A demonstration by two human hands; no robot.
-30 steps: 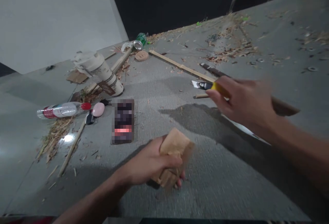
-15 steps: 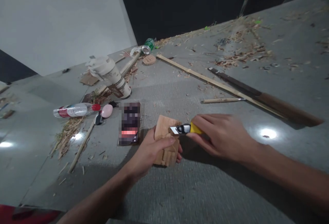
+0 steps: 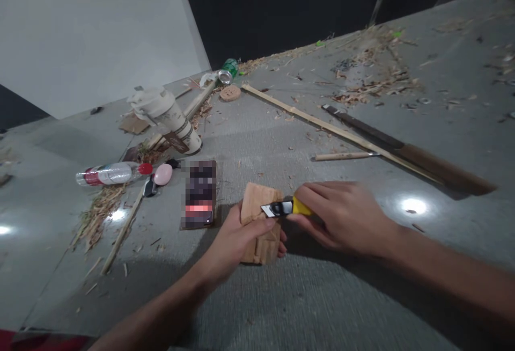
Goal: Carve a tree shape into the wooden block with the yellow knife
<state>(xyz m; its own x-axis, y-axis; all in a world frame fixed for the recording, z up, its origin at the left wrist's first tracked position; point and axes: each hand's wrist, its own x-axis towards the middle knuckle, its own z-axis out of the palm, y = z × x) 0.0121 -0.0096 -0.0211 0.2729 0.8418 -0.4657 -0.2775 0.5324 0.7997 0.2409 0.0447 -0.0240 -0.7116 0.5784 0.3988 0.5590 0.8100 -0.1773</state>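
Observation:
My left hand [image 3: 235, 241] grips a pale wooden block [image 3: 257, 217] that stands on the grey concrete floor [image 3: 322, 297]. My right hand [image 3: 341, 217] holds a yellow utility knife [image 3: 284, 207], and its blade tip rests against the block's upper right face. A phone [image 3: 198, 194] with a lit screen lies flat just left of the block.
A lidded paper cup [image 3: 167, 117] lies on its side at the back left, with a plastic bottle [image 3: 112, 173] and a pink oval object [image 3: 162, 174] near it. A long thin bamboo strip [image 3: 322, 123], a short stick [image 3: 344, 155] and a dark-handled blade [image 3: 406, 150] lie to the right. Wood shavings [image 3: 370, 85] are scattered beyond.
My right hand has brought the knife from the far right down to the block, then shifted it slightly left along it. My left hand has kept its hold on the block.

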